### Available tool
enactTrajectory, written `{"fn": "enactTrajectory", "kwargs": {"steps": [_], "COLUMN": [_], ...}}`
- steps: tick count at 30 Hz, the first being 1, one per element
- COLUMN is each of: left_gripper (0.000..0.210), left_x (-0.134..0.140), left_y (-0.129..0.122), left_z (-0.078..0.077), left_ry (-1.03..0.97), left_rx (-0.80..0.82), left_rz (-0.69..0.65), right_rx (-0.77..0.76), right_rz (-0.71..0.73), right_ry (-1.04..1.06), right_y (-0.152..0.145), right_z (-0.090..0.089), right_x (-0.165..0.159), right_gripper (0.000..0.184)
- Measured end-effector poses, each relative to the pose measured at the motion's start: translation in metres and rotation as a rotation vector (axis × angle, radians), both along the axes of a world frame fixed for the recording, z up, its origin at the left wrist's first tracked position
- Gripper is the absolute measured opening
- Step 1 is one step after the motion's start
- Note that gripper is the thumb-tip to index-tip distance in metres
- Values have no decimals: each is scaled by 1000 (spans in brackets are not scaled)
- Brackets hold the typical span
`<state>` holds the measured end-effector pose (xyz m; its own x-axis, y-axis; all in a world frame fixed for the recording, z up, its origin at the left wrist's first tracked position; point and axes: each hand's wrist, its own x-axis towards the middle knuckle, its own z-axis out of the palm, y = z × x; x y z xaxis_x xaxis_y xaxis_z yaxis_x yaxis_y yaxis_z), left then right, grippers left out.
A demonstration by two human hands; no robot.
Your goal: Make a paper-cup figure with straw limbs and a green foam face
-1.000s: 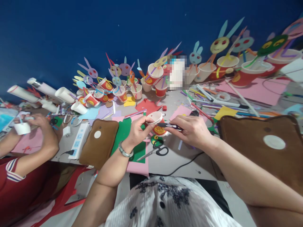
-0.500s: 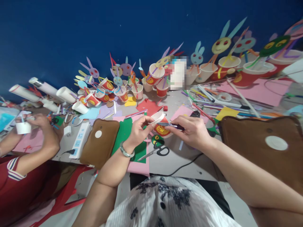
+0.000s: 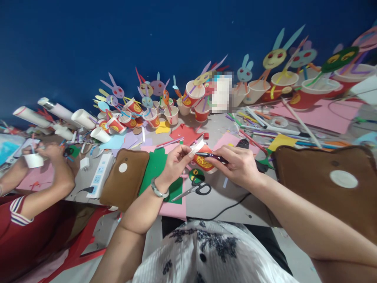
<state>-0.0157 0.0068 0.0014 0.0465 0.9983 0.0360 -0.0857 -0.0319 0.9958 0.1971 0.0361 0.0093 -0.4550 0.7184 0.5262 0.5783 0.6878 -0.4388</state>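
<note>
Between my hands is a red paper cup (image 3: 206, 161) with a gold emblem, partly covered by my fingers. My left hand (image 3: 179, 157) pinches a white paper piece (image 3: 198, 146) at the cup's upper left; I cannot tell whether it is part of the cup. Closed around a dark-handled tool (image 3: 218, 158) with a narrow metal tip, my right hand (image 3: 240, 163) brings that tip against the white piece. Most of the tool's handle is hidden in the fingers. Black-handled scissors (image 3: 200, 188) lie below the cup, beside a green paper disc (image 3: 196, 175) with yellow eyes.
Brown pads (image 3: 125, 179) flank my work area, with a power strip (image 3: 101, 175) farther left. Cups with paper rabbit faces (image 3: 275, 59) line the blue wall. Straws and rods (image 3: 259, 127) lie at the right. At the left, a co-worker's hand (image 3: 54, 151) is near a white cup (image 3: 33, 160).
The tool's tip has shifted left and slightly up against the white piece, which now shows narrower. The co-worker's white cup has moved slightly right.
</note>
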Motion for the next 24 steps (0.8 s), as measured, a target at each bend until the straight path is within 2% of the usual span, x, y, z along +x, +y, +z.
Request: {"fn": "enactTrajectory", "kwargs": {"steps": [10, 18, 22, 24], "left_gripper": [38, 34, 33, 30], "left_x": [-1, -3, -8, -12], "left_y": [4, 4, 7, 8], "left_z": [-1, -1, 0, 0], "left_ry": [-13, 103, 144, 197], "left_rx": [51, 113, 191, 236], "left_rz": [98, 129, 253, 325], "right_rx": [-138, -102, -35, -48], "right_rz": [-111, -37, -174, -240], "right_ry": [301, 230, 257, 261], "right_y": [4, 3, 12, 17], "right_z": [1, -3, -4, -2], "right_x": [-2, -4, 2, 5], "right_gripper": [31, 32, 29, 27]}}
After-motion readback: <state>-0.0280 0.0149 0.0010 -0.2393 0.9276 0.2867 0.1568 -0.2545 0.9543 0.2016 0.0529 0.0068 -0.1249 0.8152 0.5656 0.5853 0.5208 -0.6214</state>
